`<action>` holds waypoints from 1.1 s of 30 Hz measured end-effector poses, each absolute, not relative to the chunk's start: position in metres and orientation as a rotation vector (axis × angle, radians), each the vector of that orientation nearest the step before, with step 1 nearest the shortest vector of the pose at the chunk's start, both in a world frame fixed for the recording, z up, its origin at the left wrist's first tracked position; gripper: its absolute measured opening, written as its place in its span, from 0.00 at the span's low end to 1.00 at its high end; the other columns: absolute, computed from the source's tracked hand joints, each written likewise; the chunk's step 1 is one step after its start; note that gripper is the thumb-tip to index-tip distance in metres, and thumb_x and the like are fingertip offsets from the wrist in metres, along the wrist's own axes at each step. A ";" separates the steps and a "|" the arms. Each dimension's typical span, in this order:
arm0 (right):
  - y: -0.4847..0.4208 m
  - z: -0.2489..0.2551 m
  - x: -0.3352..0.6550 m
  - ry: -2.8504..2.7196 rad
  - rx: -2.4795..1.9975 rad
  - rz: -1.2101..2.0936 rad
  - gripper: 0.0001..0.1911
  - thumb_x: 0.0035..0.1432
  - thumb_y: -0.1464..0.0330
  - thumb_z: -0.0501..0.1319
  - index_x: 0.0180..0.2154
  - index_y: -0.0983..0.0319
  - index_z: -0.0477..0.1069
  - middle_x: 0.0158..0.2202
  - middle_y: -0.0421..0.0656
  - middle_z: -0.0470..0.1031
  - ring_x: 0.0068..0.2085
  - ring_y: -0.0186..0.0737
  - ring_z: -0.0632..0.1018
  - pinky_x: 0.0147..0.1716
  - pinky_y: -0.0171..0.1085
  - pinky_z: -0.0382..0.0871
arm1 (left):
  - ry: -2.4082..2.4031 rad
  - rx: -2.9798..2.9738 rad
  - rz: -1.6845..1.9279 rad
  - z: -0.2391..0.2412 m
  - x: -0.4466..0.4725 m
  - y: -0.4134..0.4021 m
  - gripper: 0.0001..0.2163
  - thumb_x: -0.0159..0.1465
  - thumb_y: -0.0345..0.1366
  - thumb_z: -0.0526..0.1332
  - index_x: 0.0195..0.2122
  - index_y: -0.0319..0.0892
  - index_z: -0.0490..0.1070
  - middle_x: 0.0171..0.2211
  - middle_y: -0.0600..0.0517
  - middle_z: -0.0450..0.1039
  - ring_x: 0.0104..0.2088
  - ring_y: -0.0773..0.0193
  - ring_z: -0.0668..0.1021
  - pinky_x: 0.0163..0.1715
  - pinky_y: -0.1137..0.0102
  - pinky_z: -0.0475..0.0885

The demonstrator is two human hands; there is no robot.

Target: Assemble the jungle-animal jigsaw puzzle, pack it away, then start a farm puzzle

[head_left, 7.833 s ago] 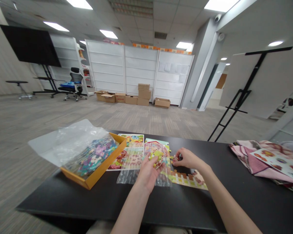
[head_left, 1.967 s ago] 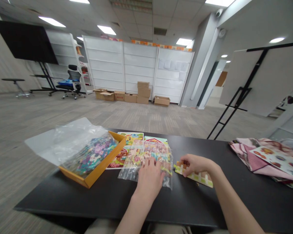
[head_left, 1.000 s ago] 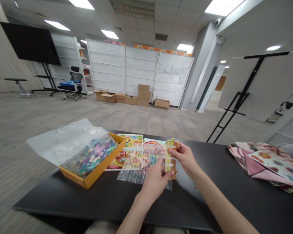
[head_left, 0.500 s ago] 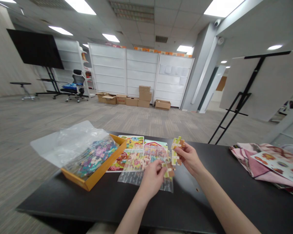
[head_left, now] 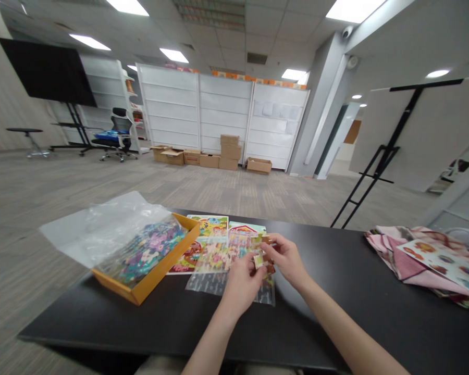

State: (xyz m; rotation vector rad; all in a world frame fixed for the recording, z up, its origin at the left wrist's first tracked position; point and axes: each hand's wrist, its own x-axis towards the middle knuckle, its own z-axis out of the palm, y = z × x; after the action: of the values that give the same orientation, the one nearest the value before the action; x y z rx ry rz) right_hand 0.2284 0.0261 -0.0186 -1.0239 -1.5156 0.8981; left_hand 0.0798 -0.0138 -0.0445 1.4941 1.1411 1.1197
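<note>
My left hand pinches a jigsaw piece in green, cream and brown, held just above the table. Close against it on the right, my right hand grips more jigsaw pieces of the same colours, its fingertips nearly meeting the left ones. How many pieces are in the fingers, and whether they are joined, I cannot tell. Beneath and left of the hands lies a clear plastic bag with colourful pieces in it. It partly covers bright farm picture sheets.
An open orange box at the left holds bagged puzzle pieces, with clear film folded out over its side. Pink cloth and a printed sheet lie at the right of the black table.
My right hand has come left and down with its jigsaw pieces, closing the gap to my left hand. The left hand has hardly moved. The view has shifted slightly.
</note>
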 end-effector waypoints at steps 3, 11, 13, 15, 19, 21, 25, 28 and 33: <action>0.027 -0.011 0.233 -1.453 -0.970 0.802 0.16 0.55 0.53 0.70 0.33 0.60 0.77 0.34 0.43 0.77 0.34 0.40 0.74 0.35 0.38 0.69 | 1.183 1.503 1.111 -0.048 0.079 -0.012 0.10 0.62 0.37 0.62 0.44 0.42 0.71 0.28 0.52 0.80 0.29 0.60 0.82 0.31 0.69 0.76; 0.030 -0.007 0.243 -1.559 -1.034 1.064 0.22 0.49 0.52 0.73 0.39 0.60 0.78 0.26 0.39 0.75 0.28 0.37 0.73 0.30 0.37 0.67 | 1.206 1.376 1.303 -0.037 0.070 -0.010 0.16 0.68 0.41 0.54 0.54 0.40 0.67 0.39 0.45 0.81 0.36 0.56 0.83 0.34 0.64 0.79; 0.031 -0.011 0.241 -1.583 -1.086 0.970 0.20 0.48 0.53 0.73 0.37 0.60 0.78 0.27 0.40 0.77 0.29 0.38 0.74 0.31 0.38 0.68 | 1.261 1.424 1.379 -0.035 0.069 -0.010 0.16 0.69 0.39 0.52 0.55 0.40 0.69 0.49 0.41 0.79 0.48 0.54 0.82 0.46 0.60 0.78; 0.030 -0.013 0.238 -1.577 -1.103 0.960 0.20 0.48 0.53 0.73 0.35 0.60 0.78 0.29 0.41 0.78 0.30 0.38 0.75 0.31 0.38 0.67 | 1.304 1.498 1.435 -0.033 0.069 -0.010 0.16 0.69 0.36 0.51 0.55 0.41 0.71 0.55 0.42 0.76 0.57 0.54 0.77 0.58 0.57 0.71; 0.026 -0.008 0.236 -1.506 -1.035 1.190 0.21 0.47 0.53 0.75 0.38 0.60 0.77 0.29 0.40 0.78 0.29 0.37 0.74 0.29 0.36 0.66 | 1.221 1.538 1.408 -0.029 0.069 -0.012 0.18 0.70 0.39 0.53 0.57 0.42 0.71 0.51 0.44 0.78 0.52 0.54 0.79 0.56 0.58 0.72; 0.026 -0.002 0.240 -1.462 -1.023 1.226 0.22 0.46 0.54 0.75 0.37 0.61 0.77 0.29 0.41 0.78 0.28 0.36 0.73 0.27 0.35 0.64 | 1.199 1.543 1.371 -0.027 0.069 -0.016 0.20 0.70 0.42 0.55 0.60 0.42 0.69 0.46 0.45 0.79 0.45 0.56 0.81 0.48 0.61 0.76; 0.034 0.005 0.255 -1.294 -1.046 1.058 0.23 0.45 0.54 0.76 0.37 0.61 0.76 0.31 0.41 0.78 0.26 0.33 0.69 0.25 0.34 0.59 | 1.457 1.885 1.197 -0.028 0.073 -0.024 0.25 0.64 0.41 0.64 0.62 0.42 0.66 0.47 0.45 0.77 0.46 0.52 0.78 0.50 0.58 0.73; 0.040 0.004 0.263 -1.203 -1.071 0.999 0.26 0.43 0.54 0.77 0.39 0.60 0.73 0.31 0.40 0.79 0.24 0.31 0.66 0.23 0.34 0.55 | 1.685 2.256 0.907 -0.031 0.076 -0.029 0.15 0.61 0.38 0.67 0.49 0.43 0.74 0.45 0.45 0.76 0.50 0.47 0.75 0.53 0.54 0.69; 0.038 0.004 0.261 -1.227 -1.124 1.001 0.28 0.40 0.52 0.77 0.37 0.60 0.70 0.27 0.39 0.77 0.23 0.31 0.65 0.22 0.33 0.52 | 1.771 2.308 0.629 -0.028 0.077 -0.029 0.06 0.65 0.34 0.61 0.39 0.42 0.77 0.38 0.45 0.78 0.44 0.50 0.79 0.46 0.59 0.71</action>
State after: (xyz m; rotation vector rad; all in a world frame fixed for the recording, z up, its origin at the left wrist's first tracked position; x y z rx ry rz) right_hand 0.2607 0.0383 0.0042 -1.1244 -1.2270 1.0009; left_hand 0.0767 -0.0293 -0.0280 2.3076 1.7712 0.6287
